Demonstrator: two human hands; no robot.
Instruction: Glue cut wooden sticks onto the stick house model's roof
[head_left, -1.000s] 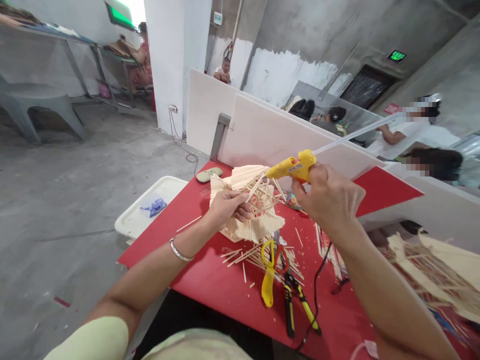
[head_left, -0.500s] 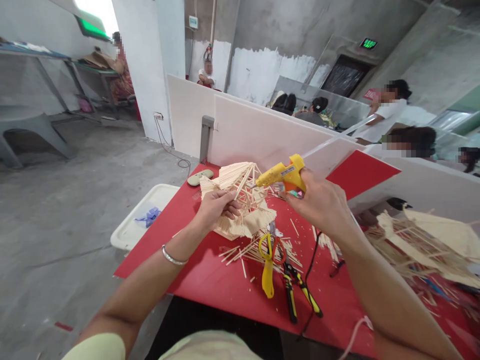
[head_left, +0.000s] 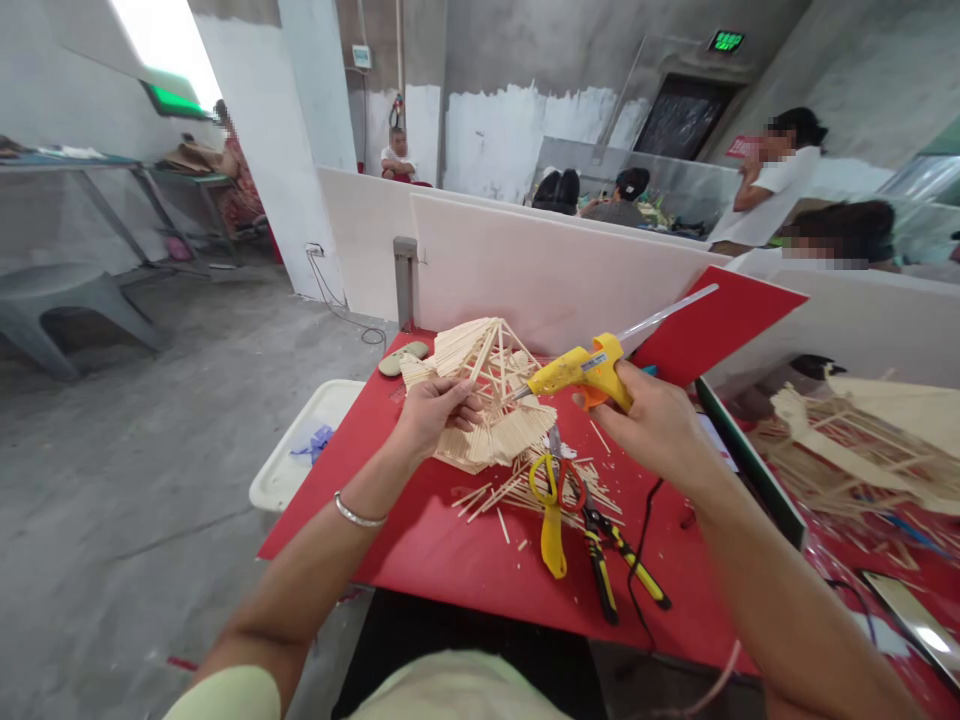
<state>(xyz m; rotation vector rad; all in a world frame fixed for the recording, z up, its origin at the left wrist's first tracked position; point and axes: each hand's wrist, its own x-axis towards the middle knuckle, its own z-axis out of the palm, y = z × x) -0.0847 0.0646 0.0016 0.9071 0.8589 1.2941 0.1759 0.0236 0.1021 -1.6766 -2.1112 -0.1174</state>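
Note:
My left hand [head_left: 441,412] is closed in a pinch at the left side of a model of thin wooden sticks [head_left: 469,345]; which part the fingertips grip is partly hidden. The model has slatted sloping panels and an open stick frame. In my right hand [head_left: 664,420] is a yellow hot glue gun [head_left: 581,370], a clear glue stick [head_left: 675,308] poking out of its back. Its nozzle points left at the frame, close to the left fingertips; contact cannot be made out. Loose sticks [head_left: 499,495] lie below the model.
Scissors with yellow and red handles [head_left: 553,500] and yellow-black pliers [head_left: 611,560] lie on the red table [head_left: 450,560]. The gun's black cord [head_left: 645,530] runs beside them. A white partition [head_left: 525,260] stands behind. Another stick structure [head_left: 847,440] is at right; several people sit or stand beyond.
The glue gun's nozzle has moved lower along the model's frame, and the gun sits more level. My left hand keeps its pinch. The whole view has shifted slightly.

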